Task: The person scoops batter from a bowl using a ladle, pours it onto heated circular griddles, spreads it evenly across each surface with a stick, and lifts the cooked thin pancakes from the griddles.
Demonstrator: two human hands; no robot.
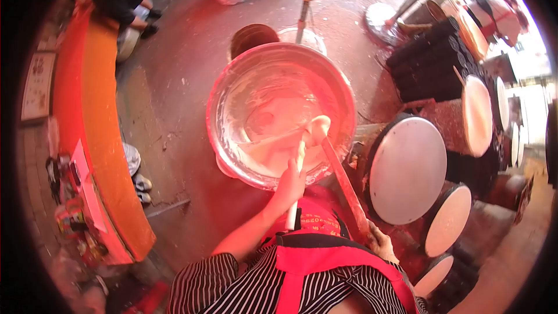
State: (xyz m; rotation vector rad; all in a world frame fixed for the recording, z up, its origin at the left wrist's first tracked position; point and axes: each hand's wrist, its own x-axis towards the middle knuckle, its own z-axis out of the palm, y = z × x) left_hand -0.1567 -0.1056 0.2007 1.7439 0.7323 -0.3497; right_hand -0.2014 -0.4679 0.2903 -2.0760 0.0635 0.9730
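A large round metal basin [217,90] stands in front of me, holding a pale, thick, sticky mass [276,113] tinted pink by red light. My left hand [290,185] is closed around a pale stick [292,218] that slants up over the basin. Low at the right, my right hand [381,243] grips the end of a long wooden stick [344,183]. Both sticks meet above the mass, where a smooth pale lump [318,128] clings and hides their far ends. From there a fold of the mass stretches left across the basin.
Round drum-like pieces with pale faces [408,170] stand close on my right, near a stack of black cylinders [433,58]. An orange counter [107,139] runs along the left. Behind the basin are a brown round container [253,38] and a pole [303,20]. Another person [119,0] is at the upper left.
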